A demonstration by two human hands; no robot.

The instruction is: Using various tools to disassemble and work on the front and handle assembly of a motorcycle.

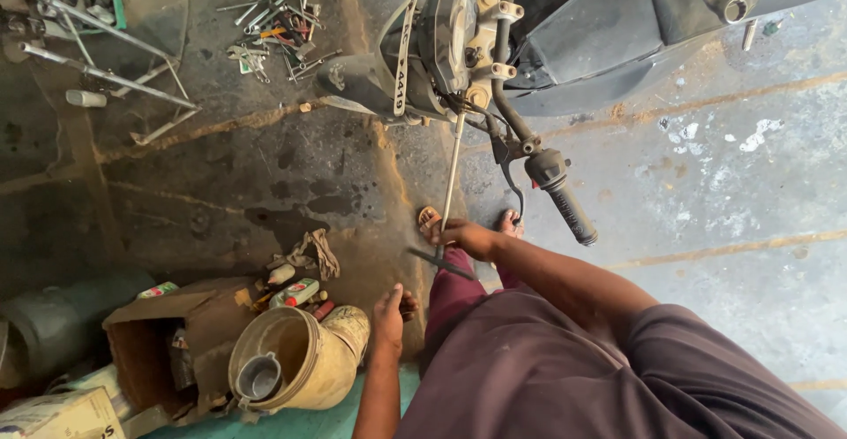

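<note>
While the right hand (465, 238) grips the low end of a long rod (452, 174), fingers wrapped round it, that rod runs up to the motorbike's handlebar head (459, 42). A dark tool (441, 263) juts from below the same fist. Left hand (388, 315) hangs loose, fingers slightly apart and holding nothing, just above a tipped yellow bucket (304, 360). Beside it sits a cardboard box (176, 333).

free: bare floor (723, 192) right | blocked: handlebar grip (562, 196) ahead, bucket (296, 360) and cardboard box (176, 333) left
</note>
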